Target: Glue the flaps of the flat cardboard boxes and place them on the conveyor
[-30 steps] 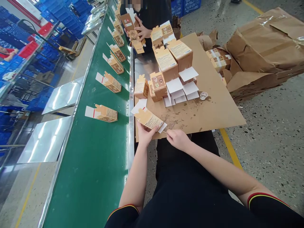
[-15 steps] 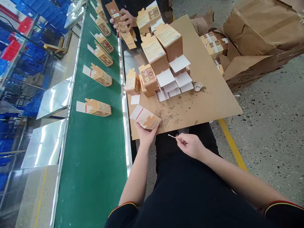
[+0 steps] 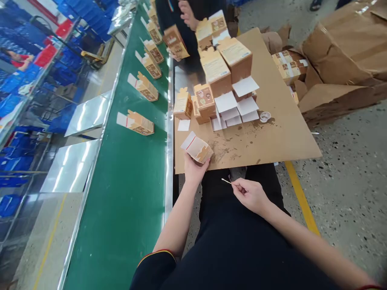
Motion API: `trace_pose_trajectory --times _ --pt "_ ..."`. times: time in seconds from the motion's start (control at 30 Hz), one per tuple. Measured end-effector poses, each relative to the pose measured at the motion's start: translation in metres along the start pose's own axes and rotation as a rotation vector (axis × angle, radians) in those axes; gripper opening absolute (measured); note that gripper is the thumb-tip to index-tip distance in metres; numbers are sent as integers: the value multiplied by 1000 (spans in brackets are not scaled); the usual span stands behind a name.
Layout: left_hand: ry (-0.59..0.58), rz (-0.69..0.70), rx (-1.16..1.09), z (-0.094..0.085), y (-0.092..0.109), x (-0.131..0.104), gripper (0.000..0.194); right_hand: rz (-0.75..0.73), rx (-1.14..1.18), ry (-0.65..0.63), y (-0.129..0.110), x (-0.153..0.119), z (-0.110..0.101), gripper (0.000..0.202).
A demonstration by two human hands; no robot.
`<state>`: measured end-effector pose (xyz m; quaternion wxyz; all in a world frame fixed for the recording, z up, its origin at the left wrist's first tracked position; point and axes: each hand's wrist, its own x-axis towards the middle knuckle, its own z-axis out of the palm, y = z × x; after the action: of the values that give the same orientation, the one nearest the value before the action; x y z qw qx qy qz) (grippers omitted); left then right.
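Note:
My left hand [image 3: 196, 169] grips a small brown and cream carton [image 3: 200, 151] at the near left of the cardboard-topped table [image 3: 284, 137]. The carton's white flap with a red strip stands out to the upper left. Over my lap, my right hand [image 3: 246, 192] pinches a thin cotton swab [image 3: 226, 181], its white tip toward the carton but apart from it. A small clear plastic cup [image 3: 265, 117] sits on the board, with dark wet spots around it. Stacked cartons [image 3: 215, 72] with open white flaps stand behind.
On my left runs a green conveyor belt [image 3: 127, 201] with a metal edge, carrying a row of open cartons [image 3: 142, 123]. Across the table a co-worker's hand [image 3: 188, 15] is raised near another carton [image 3: 175, 42]. A large brown paper-wrapped box [image 3: 347, 40] stands at the right.
The whole view has shifted, so the table sits further right. The held carton has turned slightly in my left hand. Across the table, the co-worker's carton has tilted and one hand has come off it.

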<state>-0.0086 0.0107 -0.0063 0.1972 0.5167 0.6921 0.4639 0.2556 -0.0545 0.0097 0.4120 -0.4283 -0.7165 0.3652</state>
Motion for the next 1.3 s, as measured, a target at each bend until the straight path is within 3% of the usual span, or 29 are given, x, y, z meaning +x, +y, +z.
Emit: trace_pose_trajectory --times 0.1,0.23,0.3,0.37,0.47,0.53,0.6,0.67,0.8,0.93,1.0,1.13,1.2,1.3 --pt "172 -51 13 -41 -12 11 84 29 -14 40 2 1 -9 26" --pt "534 -158 -15 -127 -48 28 98 98 -10 69 7 0 -21 29" --pt "609 -235 -21 -162 -68 31 101 130 11 68 10 2 -23 32" --pt "599 -339 -33 -184 -84 28 102 153 35 62 11 5 -23 35" --pt "627 -382 52 -193 -97 14 107 191 45 48 14 7 -25 38" --pt "768 -286 171 -187 -98 4 101 229 35 47 17 7 -31 39" --pt "874 -113 240 -174 -91 5 81 269 22 63 20 4 -37 41" --pt "845 57 210 -155 -75 21 57 295 14 86 23 3 -41 44" --pt "657 234 211 -117 -22 98 40 299 14 111 19 7 -40 47" --pt "534 344 309 -105 24 182 40 270 15 123 10 5 -36 48" --pt "440 289 240 -97 35 215 43 270 13 150 9 -1 -36 49" --pt "216 -163 121 -57 42 261 50 286 14 217 9 -11 -40 52" --pt "129 -330 104 -33 41 273 45 290 11 239 9 -12 -42 52" --pt "47 -403 88 -12 36 276 33 287 -9 242 8 -10 -49 49"
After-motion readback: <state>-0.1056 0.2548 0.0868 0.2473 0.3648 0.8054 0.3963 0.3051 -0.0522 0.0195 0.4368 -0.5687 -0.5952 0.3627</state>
